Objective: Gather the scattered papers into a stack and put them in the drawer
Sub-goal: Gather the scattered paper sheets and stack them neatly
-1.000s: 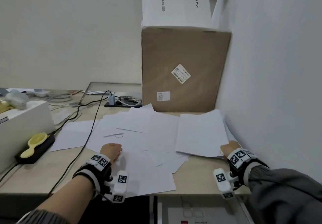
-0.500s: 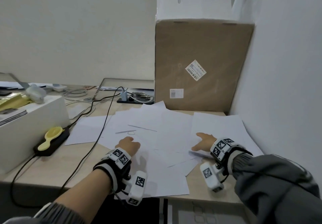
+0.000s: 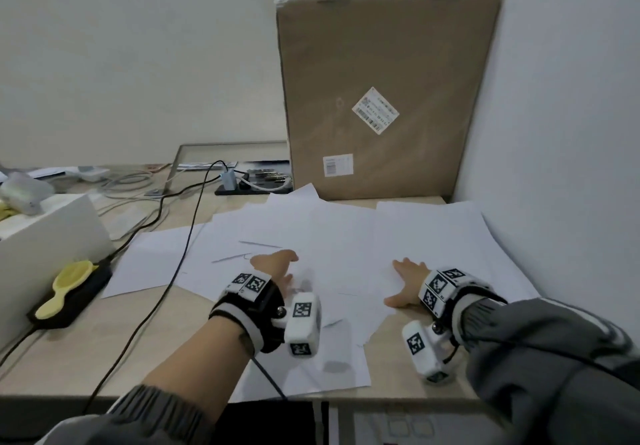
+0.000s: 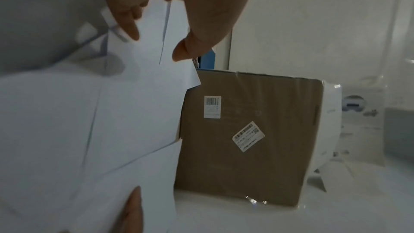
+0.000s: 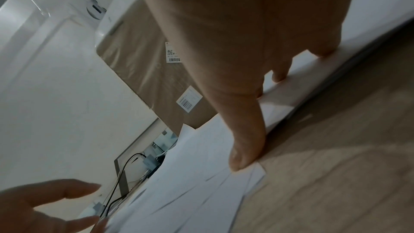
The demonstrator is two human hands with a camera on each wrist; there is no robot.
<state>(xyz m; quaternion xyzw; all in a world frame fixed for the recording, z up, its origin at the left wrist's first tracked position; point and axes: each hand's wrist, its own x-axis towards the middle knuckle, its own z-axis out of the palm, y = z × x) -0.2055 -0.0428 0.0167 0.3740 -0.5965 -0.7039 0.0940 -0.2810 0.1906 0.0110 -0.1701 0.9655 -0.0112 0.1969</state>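
Several white papers (image 3: pixel 346 237) lie spread and overlapping across the wooden desk (image 3: pixel 86 347). My left hand (image 3: pixel 273 264) rests on the middle sheets with its fingers loosely bent; in the left wrist view the fingertips (image 4: pixel 190 49) touch the papers (image 4: pixel 134 112) and grip nothing. My right hand (image 3: pixel 405 282) lies flat on the right-hand sheets with fingers spread; the right wrist view shows its straight fingers (image 5: pixel 244 148) pressing the papers (image 5: pixel 201 174). A pale panel (image 3: pixel 398 424) shows below the desk's front edge; I cannot tell whether it is the drawer.
A tall cardboard box (image 3: pixel 388 98) stands right behind the papers, and a white wall (image 3: pixel 571 133) closes the right side. On the left sit a white box (image 3: pixel 45 237) and a yellow object (image 3: pixel 69 285) on a black power strip. A black cable (image 3: pixel 173 254) crosses the leftmost sheet.
My right hand has moved left from the near edge of the right-hand sheet and now lies flat on the papers. The left hand has stayed on the middle sheets. The view has come closer.
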